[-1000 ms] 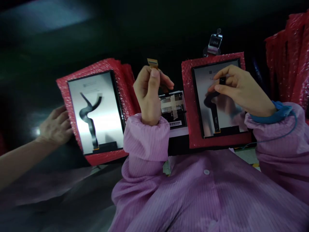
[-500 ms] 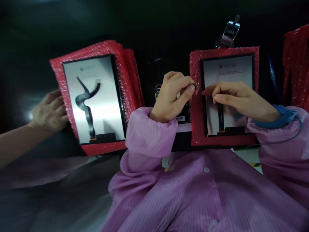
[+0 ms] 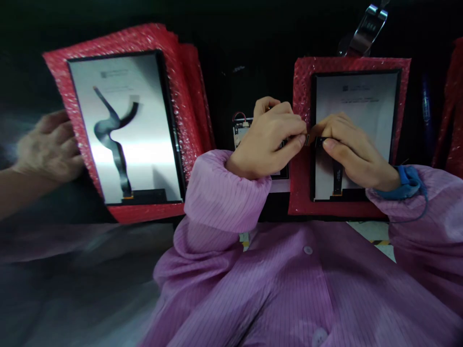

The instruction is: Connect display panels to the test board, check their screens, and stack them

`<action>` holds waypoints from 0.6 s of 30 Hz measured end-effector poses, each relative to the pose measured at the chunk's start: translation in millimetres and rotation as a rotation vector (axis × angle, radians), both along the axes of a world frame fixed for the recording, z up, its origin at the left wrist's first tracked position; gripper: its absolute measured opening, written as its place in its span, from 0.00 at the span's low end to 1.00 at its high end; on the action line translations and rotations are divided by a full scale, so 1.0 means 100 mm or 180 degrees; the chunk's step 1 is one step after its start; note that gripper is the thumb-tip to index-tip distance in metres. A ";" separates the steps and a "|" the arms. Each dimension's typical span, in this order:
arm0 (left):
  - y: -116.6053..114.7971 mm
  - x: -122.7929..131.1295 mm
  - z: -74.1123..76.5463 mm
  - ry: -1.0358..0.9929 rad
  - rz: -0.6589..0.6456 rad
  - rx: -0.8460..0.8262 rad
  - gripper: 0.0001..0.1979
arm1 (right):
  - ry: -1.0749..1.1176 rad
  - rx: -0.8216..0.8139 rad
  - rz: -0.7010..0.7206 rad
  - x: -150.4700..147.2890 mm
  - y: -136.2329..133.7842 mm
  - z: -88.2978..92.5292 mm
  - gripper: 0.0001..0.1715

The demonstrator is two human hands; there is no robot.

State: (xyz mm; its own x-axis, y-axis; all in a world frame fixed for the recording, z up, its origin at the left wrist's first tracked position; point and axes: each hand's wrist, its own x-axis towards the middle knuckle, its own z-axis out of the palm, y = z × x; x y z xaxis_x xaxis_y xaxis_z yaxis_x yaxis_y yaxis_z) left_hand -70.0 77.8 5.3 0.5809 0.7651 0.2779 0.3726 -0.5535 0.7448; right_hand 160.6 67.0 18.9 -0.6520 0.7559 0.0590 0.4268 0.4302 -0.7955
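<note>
My left hand [image 3: 273, 140] is closed, pinching a small connector [image 3: 307, 140] between thumb and forefinger. What the connector leads to is hidden behind the hand. Close by on the right, my right hand [image 3: 352, 152] grips the upper end of a black flex cable [image 3: 337, 176] between thumb and fingers. That cable rises from the lower edge of a display panel [image 3: 369, 120], which lies back side up on red bubble wrap [image 3: 302, 91]. The connector and the cable end are a short gap apart. Beneath my left hand, a circuit board [image 3: 240, 124] with thin red wires shows partly.
On the left, a second display panel [image 3: 141, 144] with a forked flex cable [image 3: 104, 127] rests on stacked red bubble wrap [image 3: 193, 96]. Another person's hand [image 3: 50, 147] touches its left edge. A metal clamp [image 3: 369, 29], a blue pen [image 3: 427, 106] and more red wrap [image 3: 455, 115] surround the right panel.
My left hand has moved right with the connector, closer to the cable end in my right hand. The whole view has shifted slightly, and the right hand is tilted more downward.
</note>
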 end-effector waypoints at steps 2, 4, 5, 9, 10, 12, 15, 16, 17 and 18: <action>0.00 0.00 0.00 0.0100 -0.0051 -0.0001 0.13 | -0.0223 0.0048 -0.0033 0.00 0.01 0.00 0.23; 0.00 0.01 0.01 0.0236 -0.0117 -0.0010 0.13 | -0.0359 0.0075 -0.0032 0.00 0.01 0.00 0.25; 0.00 0.02 0.02 0.0251 -0.0105 -0.0031 0.13 | -0.0399 0.0083 -0.0025 -0.01 0.01 0.00 0.26; -0.03 0.06 0.06 0.0048 0.0125 -0.0286 0.11 | -0.0452 0.0133 -0.0055 -0.02 0.01 -0.01 0.26; -0.03 0.07 0.07 -0.0010 0.0181 -0.0377 0.11 | -0.0465 0.0149 -0.0070 -0.03 0.01 -0.01 0.26; -0.04 0.09 0.08 -0.0118 0.0271 -0.0565 0.11 | -0.0515 0.0174 -0.0101 -0.03 0.01 -0.01 0.25; -0.05 0.12 0.06 -0.0304 0.0385 -0.0824 0.11 | -0.0559 0.0174 -0.0095 -0.04 0.01 0.01 0.22; -0.05 0.12 0.05 -0.0403 0.0465 -0.0890 0.11 | -0.0551 0.0166 -0.0093 -0.04 0.01 0.02 0.21; -0.05 0.12 0.04 -0.0479 0.0534 -0.0931 0.11 | -0.0541 0.0152 -0.0096 -0.05 0.01 0.02 0.20; -0.05 0.12 0.03 -0.0503 0.0557 -0.0944 0.11 | -0.0530 0.0135 -0.0103 -0.05 0.01 0.03 0.19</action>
